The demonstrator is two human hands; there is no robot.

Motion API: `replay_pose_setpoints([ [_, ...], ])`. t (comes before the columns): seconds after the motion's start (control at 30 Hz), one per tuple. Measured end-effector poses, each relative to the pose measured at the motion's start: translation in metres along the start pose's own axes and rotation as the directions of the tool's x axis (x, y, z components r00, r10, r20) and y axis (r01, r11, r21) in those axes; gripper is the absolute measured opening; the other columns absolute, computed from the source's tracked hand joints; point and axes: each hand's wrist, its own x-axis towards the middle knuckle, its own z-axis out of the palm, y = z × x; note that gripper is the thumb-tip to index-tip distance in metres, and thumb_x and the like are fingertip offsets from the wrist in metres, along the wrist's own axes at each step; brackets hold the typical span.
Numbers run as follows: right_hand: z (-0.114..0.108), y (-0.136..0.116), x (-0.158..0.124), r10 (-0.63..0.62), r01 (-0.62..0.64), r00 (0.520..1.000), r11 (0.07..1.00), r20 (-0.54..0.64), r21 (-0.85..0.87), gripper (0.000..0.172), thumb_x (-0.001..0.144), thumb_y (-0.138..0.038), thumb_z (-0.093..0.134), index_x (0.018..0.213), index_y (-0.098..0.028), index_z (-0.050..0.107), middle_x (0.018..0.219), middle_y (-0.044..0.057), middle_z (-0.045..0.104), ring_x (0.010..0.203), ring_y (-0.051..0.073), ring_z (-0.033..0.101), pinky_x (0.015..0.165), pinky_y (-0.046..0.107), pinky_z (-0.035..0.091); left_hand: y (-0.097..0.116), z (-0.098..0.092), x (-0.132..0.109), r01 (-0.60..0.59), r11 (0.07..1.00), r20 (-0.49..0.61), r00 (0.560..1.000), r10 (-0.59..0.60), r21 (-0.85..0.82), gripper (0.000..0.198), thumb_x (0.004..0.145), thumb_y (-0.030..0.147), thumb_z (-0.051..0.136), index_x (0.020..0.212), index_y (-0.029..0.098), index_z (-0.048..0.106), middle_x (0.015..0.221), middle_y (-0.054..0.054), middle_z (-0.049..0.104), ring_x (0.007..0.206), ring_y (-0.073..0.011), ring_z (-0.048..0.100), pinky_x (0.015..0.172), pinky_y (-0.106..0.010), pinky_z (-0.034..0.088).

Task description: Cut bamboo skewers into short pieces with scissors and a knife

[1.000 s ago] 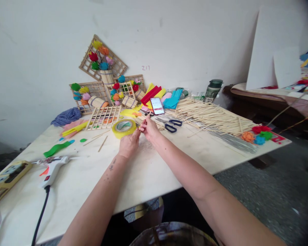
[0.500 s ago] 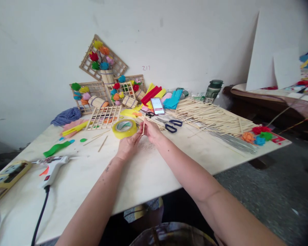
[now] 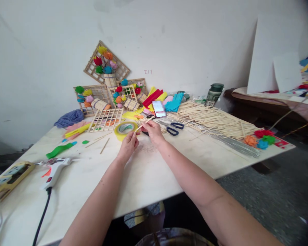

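A thin pale wooden stick (image 3: pixel 145 123) slants up to the right between my two hands, above the middle of the table. My left hand (image 3: pixel 129 145) pinches its lower end. The fingers of my right hand (image 3: pixel 153 132) are closed on it nearer its upper end. Just behind my left hand lies a roll of clear yellowish tape (image 3: pixel 120 135). Dark-handled scissors (image 3: pixel 172 131) rest right of my right hand. A large heap of similar wooden sticks (image 3: pixel 207 118) spreads farther right, with thin silvery wires (image 3: pixel 233 143) along its front.
A white glue gun (image 3: pixel 56 172) and power strip (image 3: pixel 14 179) are at the left. Stick lattices with felt flowers (image 3: pixel 110 65) lean against the wall. A phone (image 3: pixel 159 108), felt sheets (image 3: pixel 174 102) and a green bottle (image 3: pixel 214 94) stand or lie at the back; felt flowers (image 3: pixel 250 140) lie right.
The stick has turned from nearly upright to a slant rising rightward. My left hand has shifted slightly, and its grip on the lower end shows more clearly. The view has shifted a little.
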Motion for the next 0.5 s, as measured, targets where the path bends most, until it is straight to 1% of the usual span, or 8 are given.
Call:
replay_pose_setpoints([
  [0.07, -0.001, -0.001, -0.001, -0.102, 0.104, 0.995, 0.961, 0.024, -0.257, 0.017, 0.072, -0.035, 0.054, 0.067, -0.019, 0.055, 0.060, -0.002, 0.059, 0.059, 0.013, 0.056, 0.064, 0.028, 0.044, -0.001, -0.002, 0.001, 0.052, 0.999, -0.026, 0.998, -0.052, 0.007, 0.030, 0.079, 0.046, 0.040, 0.084, 0.017, 0.047, 0.040, 0.011, 0.032, 0.031, -0.0028, 0.023, 0.033, -0.016, 0.018],
  [0.13, -0.003, -0.003, -0.003, -0.184, 0.180, 0.982, 0.831, 0.046, -0.527, 0.017, 0.077, -0.035, 0.050, 0.072, -0.019, 0.056, 0.066, 0.001, 0.061, 0.069, 0.015, 0.058, 0.068, 0.026, 0.042, -0.001, -0.004, 0.002, 0.094, 0.995, -0.033, 0.995, -0.095, -0.016, 0.029, 0.078, 0.046, 0.043, 0.082, 0.017, 0.046, 0.039, 0.011, 0.033, 0.030, -0.0025, 0.023, 0.032, -0.015, 0.017],
  [0.2, -0.005, -0.006, -0.005, -0.225, 0.202, 0.973, 0.691, 0.059, -0.694, 0.018, 0.080, -0.035, 0.047, 0.077, -0.019, 0.056, 0.075, 0.003, 0.063, 0.078, 0.016, 0.058, 0.070, 0.025, 0.041, -0.002, -0.007, 0.002, 0.117, 0.987, -0.001, 0.993, -0.118, -0.109, 0.029, 0.077, 0.045, 0.045, 0.083, 0.017, 0.045, 0.039, 0.011, 0.035, 0.029, -0.0025, 0.023, 0.031, -0.014, 0.015],
  [0.23, -0.005, -0.006, -0.006, -0.224, 0.199, 0.973, 0.657, 0.063, -0.727, 0.019, 0.081, -0.035, 0.045, 0.080, -0.020, 0.055, 0.077, 0.003, 0.063, 0.079, 0.016, 0.059, 0.069, 0.024, 0.040, -0.002, -0.009, 0.002, 0.122, 0.977, 0.027, 0.992, -0.119, -0.177, 0.028, 0.077, 0.045, 0.046, 0.083, 0.018, 0.044, 0.040, 0.011, 0.036, 0.029, -0.0025, 0.023, 0.031, -0.014, 0.014],
  [0.3, -0.003, -0.006, -0.008, -0.189, 0.193, 0.978, 0.679, 0.084, -0.709, 0.021, 0.084, -0.038, 0.040, 0.084, -0.020, 0.052, 0.075, 0.002, 0.063, 0.071, 0.014, 0.060, 0.064, 0.023, 0.041, -0.001, -0.011, 0.001, 0.129, 0.941, 0.082, 0.991, -0.108, -0.313, 0.027, 0.076, 0.044, 0.049, 0.081, 0.019, 0.042, 0.044, 0.009, 0.042, 0.029, -0.0023, 0.024, 0.030, -0.014, 0.013],
  [0.37, 0.000, -0.004, -0.009, -0.115, 0.160, 0.987, 0.779, 0.113, -0.607, 0.024, 0.086, -0.041, 0.035, 0.085, -0.021, 0.048, 0.068, -0.001, 0.062, 0.057, 0.012, 0.059, 0.056, 0.022, 0.042, -0.001, -0.014, 0.000, 0.144, 0.901, 0.121, 0.987, -0.102, -0.410, 0.028, 0.074, 0.044, 0.052, 0.077, 0.018, 0.042, 0.048, 0.006, 0.049, 0.030, -0.0022, 0.027, 0.029, -0.014, 0.014],
  [0.43, 0.003, -0.001, -0.009, -0.019, 0.084, 0.990, 0.870, 0.136, -0.486, 0.025, 0.086, -0.043, 0.032, 0.084, -0.022, 0.045, 0.061, -0.003, 0.059, 0.048, 0.011, 0.058, 0.049, 0.021, 0.042, -0.001, -0.016, -0.001, 0.165, 0.871, 0.146, 0.983, -0.109, -0.462, 0.029, 0.073, 0.044, 0.054, 0.075, 0.018, 0.043, 0.051, 0.004, 0.052, 0.032, -0.0024, 0.031, 0.030, -0.014, 0.017],
  [0.5, 0.004, 0.002, -0.008, 0.057, 0.010, 0.987, 0.914, 0.152, -0.407, 0.025, 0.085, -0.045, 0.035, 0.080, -0.022, 0.043, 0.056, -0.005, 0.056, 0.046, 0.011, 0.057, 0.045, 0.021, 0.042, -0.002, -0.017, -0.001, 0.176, 0.857, 0.144, 0.982, -0.120, -0.485, 0.029, 0.072, 0.044, 0.056, 0.077, 0.017, 0.046, 0.052, 0.003, 0.053, 0.035, -0.0030, 0.035, 0.031, -0.013, 0.021],
])
